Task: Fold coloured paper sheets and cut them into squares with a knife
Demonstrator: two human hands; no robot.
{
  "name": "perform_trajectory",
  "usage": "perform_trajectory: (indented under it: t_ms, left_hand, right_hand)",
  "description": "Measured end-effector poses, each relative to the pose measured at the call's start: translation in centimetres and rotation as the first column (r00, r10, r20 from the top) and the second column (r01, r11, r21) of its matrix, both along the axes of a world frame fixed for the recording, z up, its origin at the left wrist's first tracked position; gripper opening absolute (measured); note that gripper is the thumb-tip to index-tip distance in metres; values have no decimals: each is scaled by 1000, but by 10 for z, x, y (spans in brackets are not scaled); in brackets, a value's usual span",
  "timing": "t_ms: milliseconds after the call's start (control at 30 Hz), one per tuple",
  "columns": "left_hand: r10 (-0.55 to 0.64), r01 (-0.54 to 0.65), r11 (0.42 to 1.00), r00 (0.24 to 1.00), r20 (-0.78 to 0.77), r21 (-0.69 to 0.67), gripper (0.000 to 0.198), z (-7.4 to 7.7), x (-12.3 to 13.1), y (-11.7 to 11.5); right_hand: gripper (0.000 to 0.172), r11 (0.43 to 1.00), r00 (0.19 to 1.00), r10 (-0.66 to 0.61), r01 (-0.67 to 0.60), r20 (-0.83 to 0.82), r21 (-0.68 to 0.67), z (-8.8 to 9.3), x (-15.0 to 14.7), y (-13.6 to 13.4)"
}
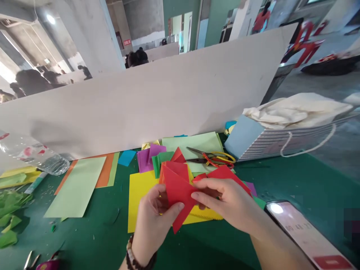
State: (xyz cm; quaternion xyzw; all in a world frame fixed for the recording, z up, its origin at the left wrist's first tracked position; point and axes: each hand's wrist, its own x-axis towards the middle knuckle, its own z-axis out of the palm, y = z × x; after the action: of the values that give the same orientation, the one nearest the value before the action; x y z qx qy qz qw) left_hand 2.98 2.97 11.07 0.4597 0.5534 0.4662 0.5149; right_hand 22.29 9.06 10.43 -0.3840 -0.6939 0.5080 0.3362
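A folded sheet of red paper (178,191) is held above the green surface (298,183) in the head view. It is gripped between the left hand (154,221) and the right hand (225,198), with the fingers of both closed on its folds. A beaded bracelet (137,255) is worn on the left wrist.

Directly beneath the red paper, a yellow paper sheet (142,198) is partly covered by both hands. Just beyond the red paper, a stack of purple paper squares (147,157) and a pair of steel scissors with yellow and red handles (210,157) are laid, the scissors on a pale green sheet (194,144).

To the right of the red paper, a lit smartphone (306,232) is lying flat, and a striped paper bag (267,144) is placed further back. To the left, a clear plastic bottle (30,153) is lying on its side, well apart from torn green paper scraps (9,213).

Beyond everything, a tall white board (140,108) stands upright, blocking much of the room behind.
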Motion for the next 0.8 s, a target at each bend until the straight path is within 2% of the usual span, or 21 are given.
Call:
perform_trajectory:
  t_ms: [133,300,533,800]
  left_hand:
    - [-110,108,994,991,77,34,29,2,-3,4]
    - [-14,9,999,993,116,40,34,5,-21,4]
    - [-9,8,1000,982,188,4,35,4,-27,5]
    - [33,-35,999,979,199,6,35,0,-25,5]
  right_hand:
    - [34,987,995,102,-99,15,-125,3,0,-1]
    - [33,955,967,245,-227,72,-193,-1,-3,-1]
    - [34,944,963,264,-246,55,-222,-4,-4,0]
    - [40,905,946,300,-243,121,-349,-3,-2,3]
